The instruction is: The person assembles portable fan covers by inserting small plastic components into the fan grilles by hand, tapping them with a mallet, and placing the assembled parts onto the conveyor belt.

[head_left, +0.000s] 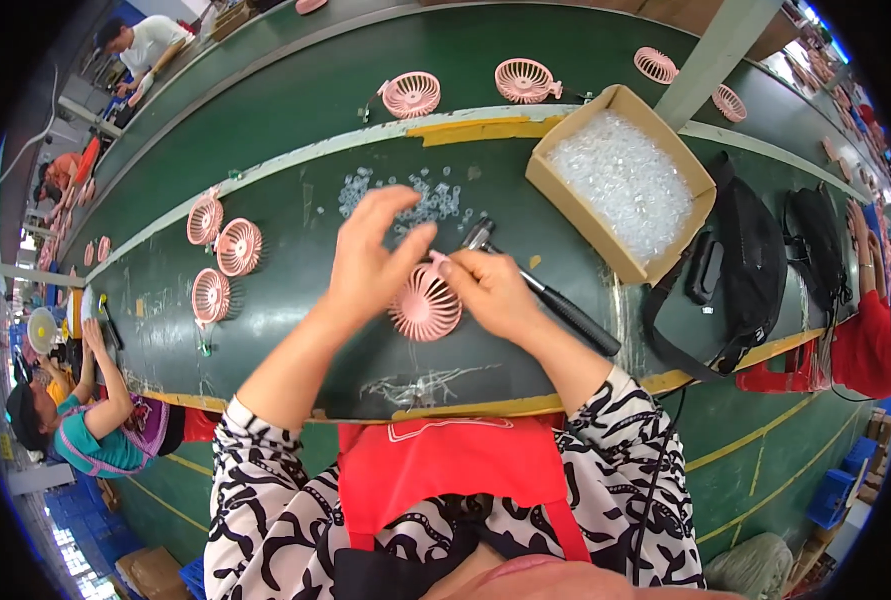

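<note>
While both hands pinch ribbed pink fan (424, 305) | left hand (365, 262) | right hand (485, 290)

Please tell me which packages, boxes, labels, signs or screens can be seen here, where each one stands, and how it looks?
Cardboard box: on the green bench, far right of the hands; open, rectangular, brown, full of small clear plastic parts.
Blue crates: on the floor, lower right; stacked, rectangular.
Brown carton: on the floor, lower left; partly seen.
No label, sign or screen can be made out.
</note>
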Tool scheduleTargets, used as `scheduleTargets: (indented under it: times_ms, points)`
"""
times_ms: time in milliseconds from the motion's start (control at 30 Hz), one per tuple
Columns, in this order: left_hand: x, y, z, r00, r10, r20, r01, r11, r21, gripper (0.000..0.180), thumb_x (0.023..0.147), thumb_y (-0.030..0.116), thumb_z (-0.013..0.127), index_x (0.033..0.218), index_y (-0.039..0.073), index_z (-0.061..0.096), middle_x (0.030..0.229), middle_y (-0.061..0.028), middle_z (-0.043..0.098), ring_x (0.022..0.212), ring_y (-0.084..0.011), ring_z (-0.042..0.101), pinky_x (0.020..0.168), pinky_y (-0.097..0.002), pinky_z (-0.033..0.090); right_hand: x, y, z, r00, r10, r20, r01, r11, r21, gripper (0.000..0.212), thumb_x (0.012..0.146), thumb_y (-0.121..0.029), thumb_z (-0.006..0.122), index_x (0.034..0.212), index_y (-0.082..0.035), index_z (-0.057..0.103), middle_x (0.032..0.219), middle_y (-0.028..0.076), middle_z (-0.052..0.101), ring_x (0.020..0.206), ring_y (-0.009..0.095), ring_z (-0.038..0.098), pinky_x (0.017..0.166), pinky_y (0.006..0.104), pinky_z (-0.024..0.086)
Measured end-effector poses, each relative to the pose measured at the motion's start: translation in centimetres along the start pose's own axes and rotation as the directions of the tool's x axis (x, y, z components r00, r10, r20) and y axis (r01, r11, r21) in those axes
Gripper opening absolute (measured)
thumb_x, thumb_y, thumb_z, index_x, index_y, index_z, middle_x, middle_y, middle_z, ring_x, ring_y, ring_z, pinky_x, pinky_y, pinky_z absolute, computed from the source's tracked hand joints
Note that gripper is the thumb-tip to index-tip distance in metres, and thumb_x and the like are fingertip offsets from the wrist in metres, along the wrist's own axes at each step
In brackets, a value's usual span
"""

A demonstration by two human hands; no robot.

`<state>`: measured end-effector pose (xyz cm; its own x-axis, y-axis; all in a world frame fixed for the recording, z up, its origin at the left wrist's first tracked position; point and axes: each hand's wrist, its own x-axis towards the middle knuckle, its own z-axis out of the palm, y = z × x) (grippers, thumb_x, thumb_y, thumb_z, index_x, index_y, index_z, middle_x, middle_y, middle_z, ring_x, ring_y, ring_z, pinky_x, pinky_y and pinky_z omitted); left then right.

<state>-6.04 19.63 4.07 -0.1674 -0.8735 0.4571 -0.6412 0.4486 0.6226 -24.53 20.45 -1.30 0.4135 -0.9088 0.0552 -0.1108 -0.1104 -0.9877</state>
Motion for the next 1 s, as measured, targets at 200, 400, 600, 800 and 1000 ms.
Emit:
scheduleTargets:
  times_ms: [200,400,600,800,1000]
  points:
    - [11.7,-3.6,7.0,0.994,0.034,0.106,-0.036,0.999,0.02,0.026,0.087,0.006,0.065,0.112,0.0,0.064,0.108,-0.0147,0.065,0.084,-0.0232,0.066,0.077,-0.0329,0.054,-0.2,0.3,0.4,0.992,-0.118,0.033,0.117,0.992,0.038,0.022,0.095,-0.018,0.059,0.085,0.001,0.063,0.069,0.019,0.06,0.058,0.03,0.059,0.054,0.0392,0.045]
    - [19.9,-6.1,15.6,0.978,0.053,0.203,-0.086,0.984,0.154,0.037,0.083,0.009,0.057,0.119,0.001,0.062,0.121,-0.023,0.062,0.111,-0.0391,0.059,0.097,-0.0438,0.047,0.1,0.2,0.4,0.979,-0.204,0.006,0.204,0.979,-0.012,0.024,0.094,-0.018,0.06,0.08,0.0,0.06,0.071,0.02,0.059,0.065,0.04,0.059,0.057,0.0442,0.046]
    - [22.2,-6.4,19.3,0.972,-0.139,0.191,0.1,0.975,0.201,0.023,0.08,0.022,0.069,0.094,0.005,0.074,0.095,-0.0224,0.069,0.091,-0.0371,0.067,0.083,-0.0429,0.052,0.0,0.3,0.7,0.964,-0.259,-0.06,0.257,0.965,-0.043,0.017,0.091,-0.012,0.063,0.084,0.003,0.063,0.075,0.021,0.062,0.069,0.039,0.063,0.061,0.0451,0.049]
    - [18.0,-6.6,12.3,0.992,0.042,-0.122,-0.037,0.998,0.04,0.018,0.081,0.019,0.075,0.09,0.003,0.073,0.091,-0.0166,0.069,0.08,-0.0307,0.065,0.074,-0.0368,0.052,0.0,0.3,0.1,0.982,-0.187,0.016,0.187,0.982,-0.013,0.018,0.095,-0.015,0.059,0.09,0.001,0.065,0.076,0.018,0.063,0.071,0.036,0.063,0.063,0.0418,0.049]
    - [8.8,-11.3,-2.4,0.873,-0.066,-0.484,0.207,0.947,0.244,0.018,0.085,0.016,0.074,0.093,0.0,0.072,0.082,-0.0108,0.069,0.072,-0.0166,0.063,0.067,-0.0291,0.05,-0.1,-0.1,-0.2,0.991,-0.126,0.04,0.127,0.992,-0.011,0.019,0.095,-0.015,0.059,0.092,0.003,0.064,0.076,0.018,0.063,0.068,0.034,0.063,0.062,0.0388,0.048]
